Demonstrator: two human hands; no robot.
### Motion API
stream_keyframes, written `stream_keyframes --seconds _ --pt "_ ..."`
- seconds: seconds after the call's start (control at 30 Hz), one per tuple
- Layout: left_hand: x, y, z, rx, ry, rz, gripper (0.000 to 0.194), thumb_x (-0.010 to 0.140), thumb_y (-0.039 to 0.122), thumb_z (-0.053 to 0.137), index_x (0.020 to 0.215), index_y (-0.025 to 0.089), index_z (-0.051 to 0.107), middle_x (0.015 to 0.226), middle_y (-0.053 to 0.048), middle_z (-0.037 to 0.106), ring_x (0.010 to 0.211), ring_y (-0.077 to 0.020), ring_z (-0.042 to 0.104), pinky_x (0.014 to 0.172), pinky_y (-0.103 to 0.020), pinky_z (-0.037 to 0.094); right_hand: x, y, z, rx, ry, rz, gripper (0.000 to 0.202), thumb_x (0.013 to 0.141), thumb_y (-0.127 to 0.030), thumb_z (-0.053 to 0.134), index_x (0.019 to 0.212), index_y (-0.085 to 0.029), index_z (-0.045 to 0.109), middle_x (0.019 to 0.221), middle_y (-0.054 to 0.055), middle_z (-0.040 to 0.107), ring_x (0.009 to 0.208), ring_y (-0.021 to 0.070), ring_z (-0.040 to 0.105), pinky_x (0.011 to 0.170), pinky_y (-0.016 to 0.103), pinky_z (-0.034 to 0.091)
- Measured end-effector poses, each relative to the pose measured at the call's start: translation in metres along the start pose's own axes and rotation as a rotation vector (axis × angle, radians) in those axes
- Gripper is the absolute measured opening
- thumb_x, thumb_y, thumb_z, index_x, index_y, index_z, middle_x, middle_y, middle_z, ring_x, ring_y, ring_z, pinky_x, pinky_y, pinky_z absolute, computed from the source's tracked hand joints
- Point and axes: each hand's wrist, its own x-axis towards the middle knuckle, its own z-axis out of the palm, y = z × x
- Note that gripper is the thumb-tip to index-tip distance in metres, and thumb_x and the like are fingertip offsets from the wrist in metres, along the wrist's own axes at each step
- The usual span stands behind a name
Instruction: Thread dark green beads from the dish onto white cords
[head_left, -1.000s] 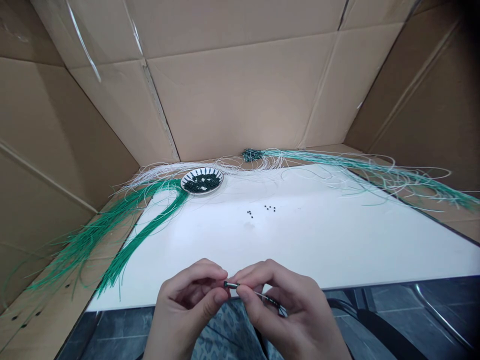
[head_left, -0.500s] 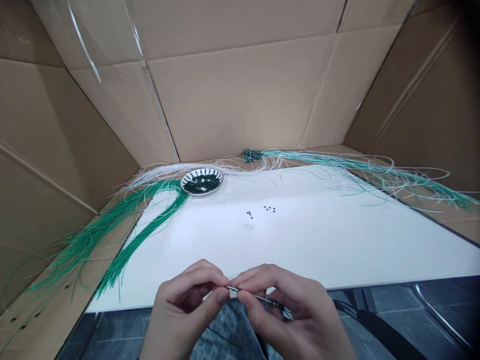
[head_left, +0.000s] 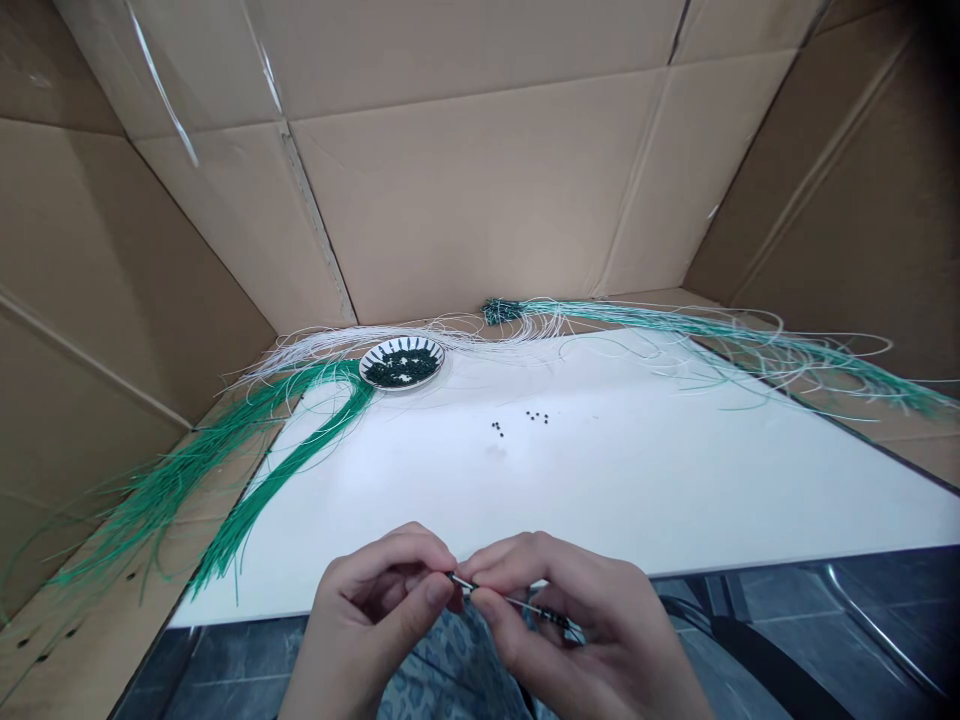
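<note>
A thin pale strand (head_left: 516, 600) with dark beads (head_left: 555, 619) gathered along its lower part is held between both hands, just off the near edge of the white tabletop (head_left: 600, 480). The left hand (head_left: 381, 598) has its thumb and forefinger closed in a pinch on the strand's dark tip. The right hand (head_left: 589, 605) pinches the strand a little farther along, thumb and forefinger together, its other fingers curled around the beaded length. Below them shows patterned cloth (head_left: 450, 655). Beyond the hands, small dark beads lie loose in two groups, one left (head_left: 498, 428) and one right (head_left: 536, 416). Farther back, a striped dish (head_left: 398, 345) holds many dark beads, touching green strands (head_left: 289, 473) that spread leftward. White strands lie behind it, and a beaded bundle (head_left: 502, 311) trails green and white lengths to the right, before cardboard walls (head_left: 480, 190).
</note>
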Motion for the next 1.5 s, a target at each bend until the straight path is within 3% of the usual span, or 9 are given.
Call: stream_keyframes --seconds 0.1,0.3,0.5,0.67,0.9,1.1,1.23,1.37,1.5 --pt "0.001 -0.001 -0.004 0.000 -0.012 0.021 0.027 0.060 0.044 0.098 0.062 0.022 0.083 0.063 -0.001 0.069 0.061 -0.0124 0.063 0.059 -0.017 0.051 0.000 0.000 0.000 -0.018 -0.011 0.005 0.014 0.085 -0.010 0.070 0.081 -0.022 0.076 0.090 0.002 0.085 0.076 0.0154 0.079 0.072 0.021 0.061" --pt "0.005 -0.002 -0.018 0.142 -0.188 0.115 0.012 0.077 0.034 0.090 0.073 0.023 0.087 0.070 -0.005 0.072 0.067 -0.0169 0.064 0.060 -0.021 0.053 0.000 -0.001 -0.004 -0.021 -0.066 0.036 0.014 0.087 -0.012 0.067 0.080 -0.023 0.073 0.095 0.000 0.085 0.081 0.0155 0.079 0.075 0.020 0.060" --pt "0.004 0.001 -0.013 0.164 -0.149 0.139 0.012 0.076 0.036 0.090 0.073 0.024 0.087 0.070 -0.005 0.073 0.067 -0.0169 0.065 0.061 -0.020 0.053 0.000 -0.005 -0.002 -0.164 -0.038 0.205 0.010 0.086 -0.027 0.067 0.082 -0.024 0.076 0.078 0.002 0.079 0.064 0.0152 0.067 0.054 0.022 0.047" --pt "0.004 -0.003 -0.008 0.109 -0.083 0.111 0.014 0.073 0.038 0.092 0.072 0.025 0.086 0.069 -0.003 0.073 0.066 -0.0152 0.065 0.061 -0.018 0.052 0.004 -0.010 0.005 -0.104 0.038 0.340 0.014 0.078 -0.032 0.067 0.082 -0.022 0.077 0.062 -0.004 0.054 0.049 0.0090 0.044 0.049 0.023 0.034" --pt "0.000 -0.003 0.002 0.043 0.009 0.061 0.021 0.064 0.042 0.096 0.067 0.025 0.084 0.067 -0.001 0.072 0.064 -0.0144 0.065 0.061 -0.018 0.051 0.004 -0.003 0.005 -0.062 0.029 0.268 0.011 0.080 -0.027 0.071 0.086 -0.021 0.077 0.060 -0.008 0.038 0.051 0.0094 0.031 0.050 0.025 0.027" --pt "-0.002 0.001 0.005 0.053 -0.005 0.054 0.026 0.063 0.044 0.097 0.066 0.023 0.082 0.065 0.000 0.068 0.062 -0.0118 0.060 0.059 -0.017 0.048 0.002 0.011 0.001 0.001 -0.034 0.130 0.008 0.091 -0.026 0.073 0.085 -0.023 0.075 0.081 0.001 0.073 0.066 0.0136 0.055 0.060 0.025 0.042" --pt "-0.004 0.001 0.003 0.107 -0.024 0.085 0.024 0.067 0.045 0.094 0.069 0.024 0.082 0.068 0.000 0.069 0.066 -0.0127 0.061 0.062 -0.017 0.049 0.003 0.015 -0.002 0.073 -0.045 0.077 0.010 0.093 -0.026 0.074 0.084 -0.024 0.075 0.084 0.000 0.076 0.075 0.0148 0.066 0.068 0.024 0.047" --pt "-0.005 0.001 0.001 0.204 -0.054 0.138 0.007 0.076 0.026 0.085 0.071 0.025 0.081 0.070 0.001 0.067 0.067 -0.0135 0.060 0.063 -0.018 0.048 0.004 0.019 -0.005 0.037 -0.100 0.051 0.008 0.095 -0.026 0.074 0.087 -0.024 0.076 0.086 0.000 0.077 0.078 0.0142 0.069 0.070 0.022 0.051" --pt "-0.007 0.001 0.002 0.298 -0.036 0.198 0.013 0.076 0.016 0.073 0.068 0.025 0.076 0.069 0.002 0.064 0.067 -0.0138 0.059 0.064 -0.019 0.048 0.006 0.018 -0.008 -0.035 -0.159 0.029 0.009 0.097 -0.026 0.071 0.090 -0.023 0.076 0.088 0.001 0.078 0.078 0.0136 0.070 0.069 0.021 0.051"
